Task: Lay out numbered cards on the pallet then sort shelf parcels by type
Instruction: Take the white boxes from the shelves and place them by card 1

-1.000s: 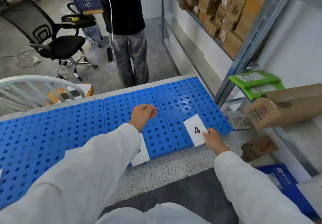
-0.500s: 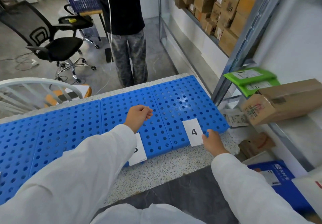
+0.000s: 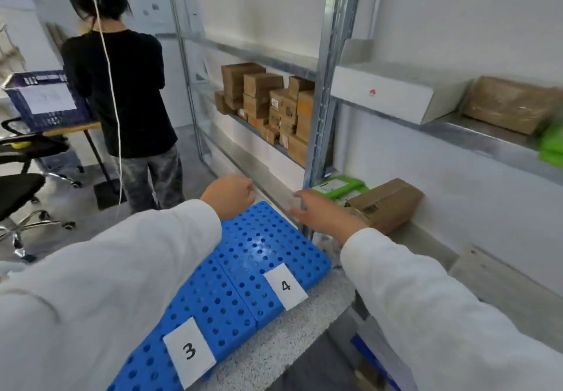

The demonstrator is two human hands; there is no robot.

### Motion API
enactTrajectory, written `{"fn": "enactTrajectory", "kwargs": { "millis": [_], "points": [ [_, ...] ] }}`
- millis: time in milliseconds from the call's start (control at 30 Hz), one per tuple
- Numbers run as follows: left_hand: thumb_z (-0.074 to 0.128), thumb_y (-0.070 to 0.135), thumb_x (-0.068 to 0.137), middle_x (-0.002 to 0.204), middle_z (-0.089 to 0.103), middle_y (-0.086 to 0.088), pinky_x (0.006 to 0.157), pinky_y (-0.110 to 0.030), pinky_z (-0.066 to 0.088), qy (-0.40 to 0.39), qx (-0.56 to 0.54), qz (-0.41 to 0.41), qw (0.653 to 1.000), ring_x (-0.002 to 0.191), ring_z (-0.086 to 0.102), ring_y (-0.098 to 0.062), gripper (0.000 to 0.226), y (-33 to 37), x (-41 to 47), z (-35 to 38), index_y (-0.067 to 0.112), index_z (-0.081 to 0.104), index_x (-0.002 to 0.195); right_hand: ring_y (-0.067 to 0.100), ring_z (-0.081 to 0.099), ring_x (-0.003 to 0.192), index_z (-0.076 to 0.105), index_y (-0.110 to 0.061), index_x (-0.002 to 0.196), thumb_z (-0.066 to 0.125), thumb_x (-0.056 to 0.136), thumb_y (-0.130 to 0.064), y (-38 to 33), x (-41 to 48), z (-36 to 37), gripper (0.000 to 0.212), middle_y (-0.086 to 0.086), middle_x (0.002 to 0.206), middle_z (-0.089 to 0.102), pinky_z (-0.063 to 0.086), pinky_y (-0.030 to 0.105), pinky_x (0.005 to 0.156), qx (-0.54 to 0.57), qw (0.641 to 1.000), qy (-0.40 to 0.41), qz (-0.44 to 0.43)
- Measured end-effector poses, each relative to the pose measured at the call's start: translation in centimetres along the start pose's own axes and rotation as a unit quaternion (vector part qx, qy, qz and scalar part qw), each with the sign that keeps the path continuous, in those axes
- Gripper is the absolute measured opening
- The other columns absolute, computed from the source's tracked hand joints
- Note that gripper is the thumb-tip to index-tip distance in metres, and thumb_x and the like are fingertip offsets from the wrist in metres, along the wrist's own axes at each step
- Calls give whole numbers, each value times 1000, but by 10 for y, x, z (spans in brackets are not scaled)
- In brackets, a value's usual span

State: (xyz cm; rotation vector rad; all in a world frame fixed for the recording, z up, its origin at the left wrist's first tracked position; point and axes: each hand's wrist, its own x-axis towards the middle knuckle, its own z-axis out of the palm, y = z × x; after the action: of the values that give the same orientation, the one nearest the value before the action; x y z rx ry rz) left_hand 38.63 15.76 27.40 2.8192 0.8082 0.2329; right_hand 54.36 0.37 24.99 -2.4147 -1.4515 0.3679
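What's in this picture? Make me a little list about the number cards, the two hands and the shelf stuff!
cards: card 3 and card 4 lie flat on the blue pallet
left hand: fingers curled, holding nothing, over the pallet's far end
right hand: fingers spread, blurred, reaching toward the shelf, holding nothing
nearest parcels: green parcels beside a cardboard box
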Motion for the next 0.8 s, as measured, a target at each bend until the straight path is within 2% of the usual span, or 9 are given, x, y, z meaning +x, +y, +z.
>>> {"fn": "enactTrajectory", "kwargs": {
  "millis": [67,167,233,300,400,567,700,800],
  "points": [
    [45,25,93,102,64,-6,83,-42,52,10,34,42,998,92,61,-25,24,16,12,-26,12,64,101,25,48,127,42,-17,140,47,96,-47,-5,-10,-34,53,5,143,44,42,37,100,-22,999,28,21],
    [47,32,94,111,61,-2,84,-31,46,56,77,124,988,99,58,-20,28,35,19,-63,18,61,113,28,53,118,48,-17,132,46,94,-51,-12,-28,-78,51,7,131,52,46,40,95,-57,992,94,63],
    [46,32,95,112,63,-1,86,-30,45,95,95,183,974,99,57,-19,30,47,18,-84,16,63,114,28,51,121,47,-14,135,46,94,-52,-19,-41,-102,56,9,136,50,44,42,99,-63,985,131,91],
    [43,32,96,112,64,-3,90,-34,47,121,118,226,959,101,58,-20,33,56,19,-105,14,64,114,28,46,127,43,-13,140,44,95,-53,-30,-56,-121,61,9,143,45,39,43,105,-67,980,153,113],
    [38,39,94,112,65,-5,91,-39,48,144,118,242,952,100,58,-24,40,68,21,-132,14,63,112,27,40,134,36,-13,145,42,95,-55,-45,-77,-145,66,8,150,38,35,43,109,-79,972,169,143],
    [37,47,95,122,62,-6,95,-39,42,150,78,258,951,111,55,-25,46,92,14,-152,16,58,120,26,44,131,39,-14,142,39,94,-60,-62,-109,-160,66,6,148,41,39,43,105,-102,956,198,192],
    [39,45,97,135,53,-3,105,-37,36,131,75,285,946,124,48,-22,48,105,1,-144,18,48,136,26,46,129,45,-11,138,30,96,-61,-67,-128,-161,66,9,143,46,39,42,103,-143,949,190,205],
    [40,39,97,137,53,-2,102,-37,40,106,63,280,952,125,49,-21,46,106,-3,-137,20,45,139,28,44,130,42,-11,140,31,97,-58,-66,-135,-172,65,9,143,45,40,43,103,-167,944,182,218]
  ]
}}
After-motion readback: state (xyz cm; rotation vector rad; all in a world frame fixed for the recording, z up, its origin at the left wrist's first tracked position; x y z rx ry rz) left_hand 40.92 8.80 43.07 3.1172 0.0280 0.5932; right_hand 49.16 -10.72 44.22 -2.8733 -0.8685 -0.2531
